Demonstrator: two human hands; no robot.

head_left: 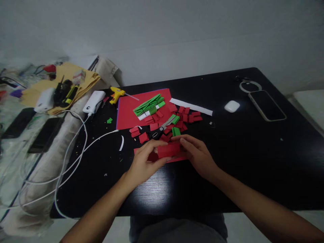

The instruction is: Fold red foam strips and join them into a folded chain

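Between my two hands is a folded red paper piece (169, 150), held just above the near side of the black table. My left hand (146, 158) grips its left end with thumb and fingers. At its right end, my right hand (197, 153) closes on the paper, fingertips partly hidden. Right behind my hands lie several small folded red paper pieces (143, 137) and a folded green piece (176, 131). Scissors (162, 129) rest among them. Farther back, a row of folded green paper (149, 105) lies on a red sheet (124, 114).
A yellow glue gun (116, 94) and white power bank (94, 102) with cables stand at the back left. A white paper strip (191, 106) lies behind the red pieces. To the right are a white earbud case (232, 106) and a phone (267, 106).
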